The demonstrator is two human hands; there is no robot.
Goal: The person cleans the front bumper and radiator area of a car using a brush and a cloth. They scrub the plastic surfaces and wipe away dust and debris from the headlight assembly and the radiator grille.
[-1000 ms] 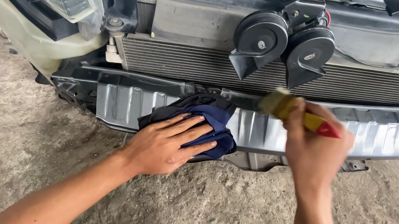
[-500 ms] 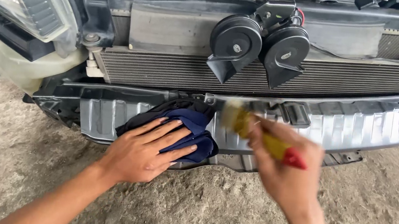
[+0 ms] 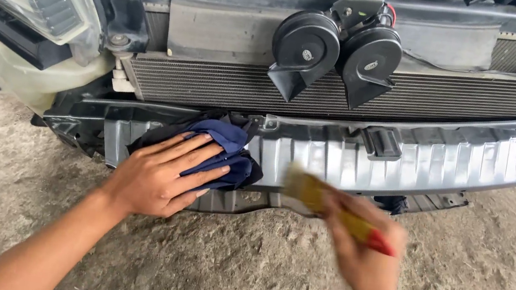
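My left hand (image 3: pixel 157 178) presses flat on a crumpled dark blue cloth (image 3: pixel 223 150) against the ribbed silver metal bumper beam (image 3: pixel 446 163), while my blurred right hand (image 3: pixel 368 250) grips a yellow-handled, red-tipped paintbrush (image 3: pixel 330 207) just below it.

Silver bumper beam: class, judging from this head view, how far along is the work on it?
Done: the bumper cover is off, leaving the silver bumper beam and twin horns exposed. In hand: the left hand presses a blue cloth against the beam, while the right hand holds a blurred yellow brush at its lower edge. Left: how much remains unbrushed cannot be told.
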